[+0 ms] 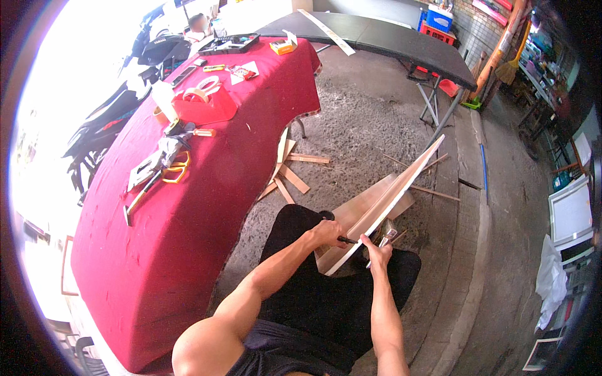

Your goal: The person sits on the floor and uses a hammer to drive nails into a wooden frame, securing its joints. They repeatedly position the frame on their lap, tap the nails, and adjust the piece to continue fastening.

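A long pale wooden board [401, 182] slants up and away from between my knees, its light edge toward me. Wider wooden pieces [359, 202] lie behind it. My left hand [327, 234] is closed at the board's near end, gripping a thin dark pen-like tool [347, 240] that points right, toward the edge. On the other side, my right hand [377, 253] is closed round a silver metal tool [389, 236], its kind partly hidden by the fingers. That thumb is against or very near the board's edge.
At left, a red-clothed table [188, 250] carries a red tape dispenser [207, 105], a yellow-handled tool [177, 168] and a screwdriver [204, 133]. Wood offcuts [295, 178] lie on the floor. A black folding table [382, 34] stands ahead; white frames [570, 210] lean at right.
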Motion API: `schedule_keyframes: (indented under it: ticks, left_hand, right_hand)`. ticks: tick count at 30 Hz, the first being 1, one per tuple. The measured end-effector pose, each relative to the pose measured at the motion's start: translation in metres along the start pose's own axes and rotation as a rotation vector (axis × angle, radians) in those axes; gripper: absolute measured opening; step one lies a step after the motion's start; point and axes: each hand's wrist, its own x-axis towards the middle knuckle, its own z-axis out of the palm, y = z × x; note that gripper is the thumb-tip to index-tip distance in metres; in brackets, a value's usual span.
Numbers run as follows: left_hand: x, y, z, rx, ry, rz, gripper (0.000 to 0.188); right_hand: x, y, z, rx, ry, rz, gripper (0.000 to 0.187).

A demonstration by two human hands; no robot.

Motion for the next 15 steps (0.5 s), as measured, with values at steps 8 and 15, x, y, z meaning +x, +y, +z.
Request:
schedule_keyframes:
  ticks: [8, 15]
  left_hand:
    - [-0.009, -0.002, 0.0, -0.123, 0.112, 0.058, 0.032]
    - [-0.001, -0.013, 0.0, -0.218, 0.11, 0.113, 0.028]
  right_hand:
    - [0.013, 0.022, 0.007, 0.044, -0.007, 0.024, 0.062]
    - [0.013, 0.022, 0.008, 0.097, -0.043, -0.076, 0.059]
